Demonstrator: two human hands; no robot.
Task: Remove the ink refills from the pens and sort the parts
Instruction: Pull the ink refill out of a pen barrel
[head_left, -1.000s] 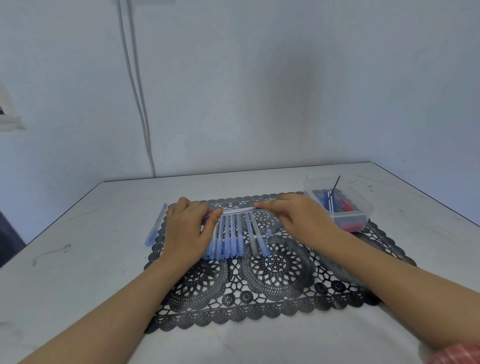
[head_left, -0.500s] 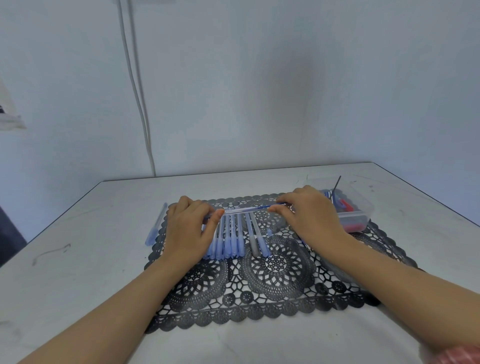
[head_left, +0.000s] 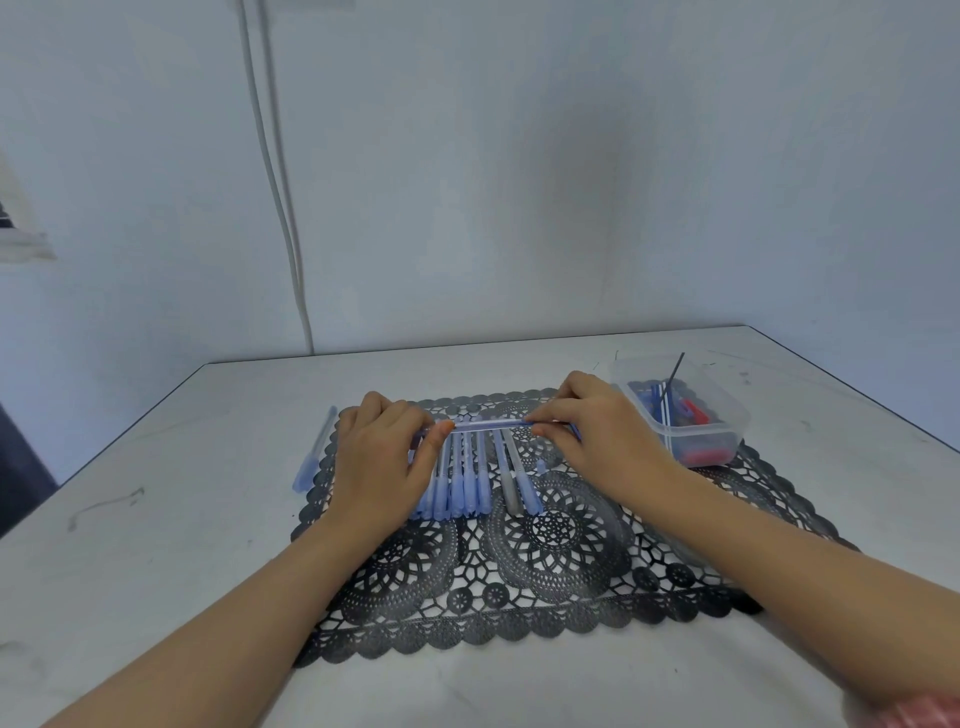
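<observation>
Pen (head_left: 488, 424) crosswise near mat (head_left: 545, 571) far edge; left hand (head_left: 382, 462), right hand (head_left: 597, 431) pinch its ends; tub (head_left: 696, 441) alongside.

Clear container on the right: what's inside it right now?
Red and blue pen parts are heaped in the clear container, with a thin dark rod sticking up past its rim. Whatever lies beneath the heap is covered.

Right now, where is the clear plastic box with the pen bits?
In the head view the clear plastic box sits at the far right corner of the black lace mat, just right of the right hand.
</observation>
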